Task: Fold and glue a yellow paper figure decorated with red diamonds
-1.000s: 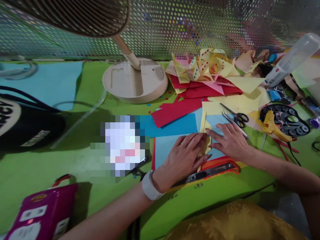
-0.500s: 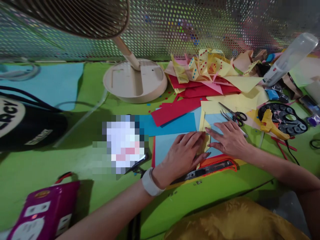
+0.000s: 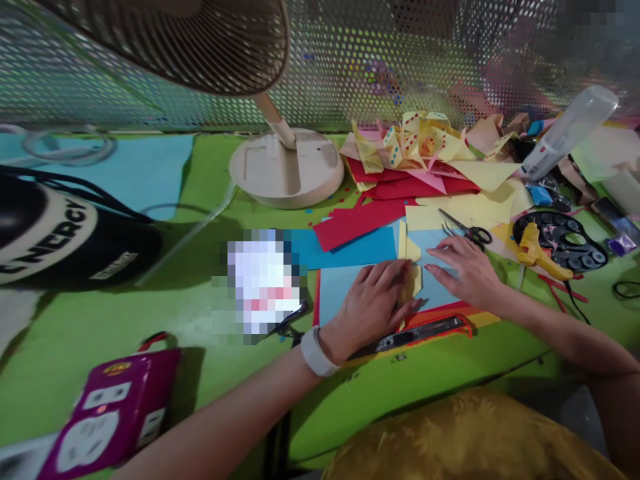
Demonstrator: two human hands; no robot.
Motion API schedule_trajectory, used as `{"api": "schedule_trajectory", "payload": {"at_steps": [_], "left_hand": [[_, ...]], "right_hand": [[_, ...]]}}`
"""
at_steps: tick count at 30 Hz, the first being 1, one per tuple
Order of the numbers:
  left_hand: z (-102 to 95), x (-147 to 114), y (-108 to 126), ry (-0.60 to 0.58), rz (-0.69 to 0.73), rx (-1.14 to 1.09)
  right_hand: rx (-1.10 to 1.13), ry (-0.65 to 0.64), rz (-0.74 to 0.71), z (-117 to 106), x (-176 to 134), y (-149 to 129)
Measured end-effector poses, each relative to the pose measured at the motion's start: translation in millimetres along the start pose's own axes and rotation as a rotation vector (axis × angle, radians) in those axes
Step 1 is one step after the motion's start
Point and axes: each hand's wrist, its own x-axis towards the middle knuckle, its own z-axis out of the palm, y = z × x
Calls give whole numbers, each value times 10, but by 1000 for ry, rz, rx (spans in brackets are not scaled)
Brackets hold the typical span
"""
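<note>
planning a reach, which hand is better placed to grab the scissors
Probably the right hand: it's nearer the scissors and looks empty, while the left hand rests on the yellow paper.

Left hand (image 3: 373,300), 4 o'clock: bare | left wrist, 6 o'clock: broad, plain, pale whitish band (image 3: 318,352), smooth, closed around it | left forearm, 7 o'clock: uncovered | right hand (image 3: 463,270), 3 o'clock: bare, wrist and forearm too | clothing (image 3: 465,440), between 4 and 5 o'clock: mustard-brown, faint tone-on-tone pattern, rounded outline
</note>
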Motion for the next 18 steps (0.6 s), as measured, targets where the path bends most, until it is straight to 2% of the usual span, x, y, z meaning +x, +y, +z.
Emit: {"api": "schedule_trajectory", "payload": {"at_steps": [3,5,9,13,18], "left_hand": [[-10,14,-14,34,-8,-35],[-13,10,-32,47,11,-41],[-25,-17,-84,49,85,-70],[-72,-33,-165,27,156,-128],[-107,-31,-288,-21,192,-128]], "right_hand": [[251,-168,149,-63,104,22],[309,-215,163,-84,168,34],[226,-113,70,-78,246,42],[169,-101,-10,-23,275,52],[30,-17,-151,81,397,152]]}}
